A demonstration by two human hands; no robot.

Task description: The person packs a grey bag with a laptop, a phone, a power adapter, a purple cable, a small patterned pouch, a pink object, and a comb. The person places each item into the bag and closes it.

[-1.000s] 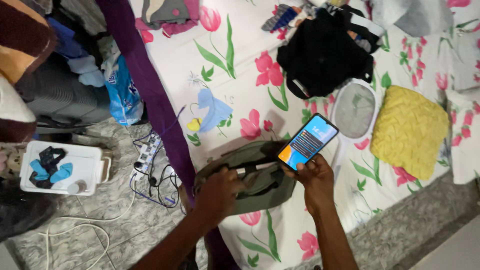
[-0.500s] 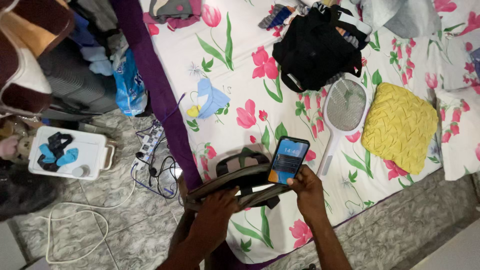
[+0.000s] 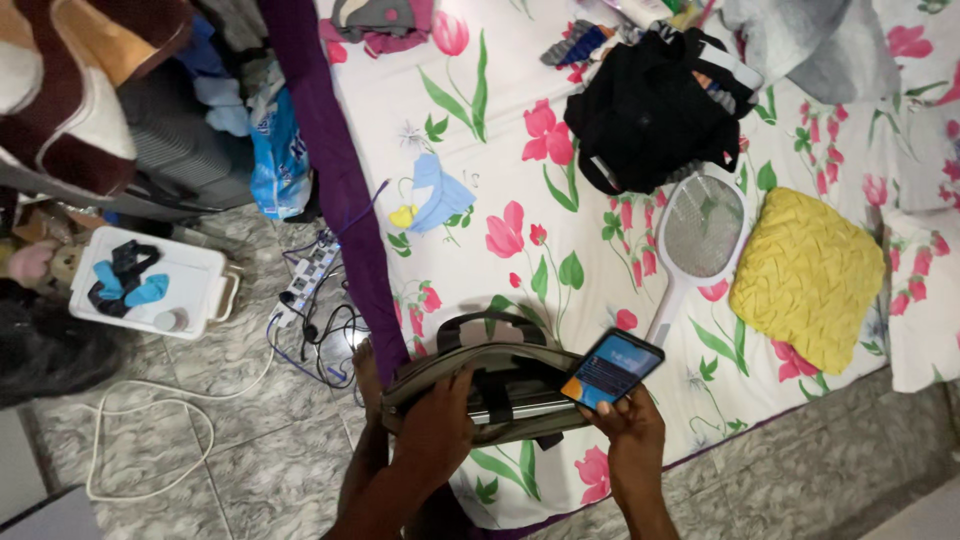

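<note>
An olive-green laptop bag (image 3: 500, 365) lies open at the near edge of a floral bed sheet (image 3: 480, 150). My left hand (image 3: 435, 435) grips the bag's near rim and holds it apart, and a grey slab shows inside. My right hand (image 3: 628, 425) holds a lit smartphone (image 3: 612, 369) with a blue and orange screen just above the bag's right end.
A white racket-shaped swatter (image 3: 695, 240) and a yellow cushion (image 3: 808, 275) lie to the right on the bed. A black backpack (image 3: 650, 110) sits further back. On the tiled floor to the left are a power strip with cables (image 3: 310, 290) and a white box (image 3: 150, 285).
The view has shifted so bag and hands sit lower in the frame. The phone has come down closer to the bag's right end. My left hand still holds the bag open.
</note>
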